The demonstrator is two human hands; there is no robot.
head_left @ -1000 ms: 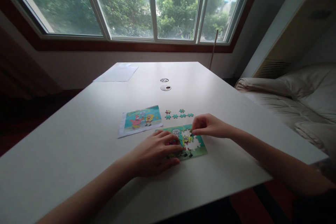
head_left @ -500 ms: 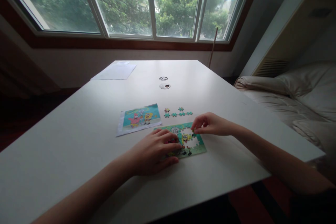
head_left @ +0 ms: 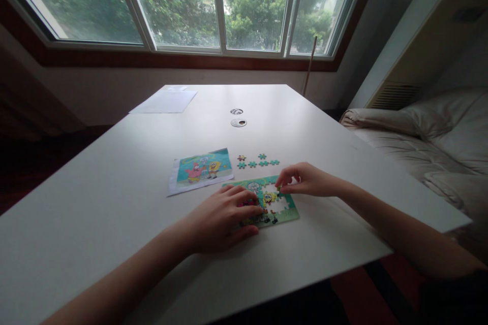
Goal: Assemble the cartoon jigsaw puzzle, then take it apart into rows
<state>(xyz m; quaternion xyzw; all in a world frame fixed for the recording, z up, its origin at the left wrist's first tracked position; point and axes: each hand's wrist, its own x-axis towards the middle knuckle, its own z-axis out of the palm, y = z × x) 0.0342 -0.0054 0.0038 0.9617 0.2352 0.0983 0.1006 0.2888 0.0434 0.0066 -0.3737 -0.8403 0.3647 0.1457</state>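
A partly filled jigsaw puzzle (head_left: pixel 287 216) with cartoon figures lies on the white table, a white gap showing in its right half. My left hand (head_left: pixel 229 216) rests flat over the puzzle's left part, fingers spread, covering some of the picture. Over the gap's upper right edge, my right hand (head_left: pixel 303 179) pinches a small puzzle piece (head_left: pixel 278 190) between thumb and fingertips. Several loose teal pieces (head_left: pixel 263 164) lie just beyond the puzzle, along with a red and yellow one (head_left: pixel 241 158). Left of them is a cartoon picture sheet (head_left: pixel 204 168).
The white table (head_left: pixel 114 177) reaches toward the window. White papers (head_left: pixel 163 101) lie at its far left corner. Two round fittings (head_left: pixel 238 123) are set in its middle. A pale sofa (head_left: pixel 400 137) stands to the right, and a thin stick (head_left: pixel 309 67) leans by the window.
My right hand has shifted very slightly left with the piece over the gap. My left hand stays on the puzzle. The camera view has tilted a little.
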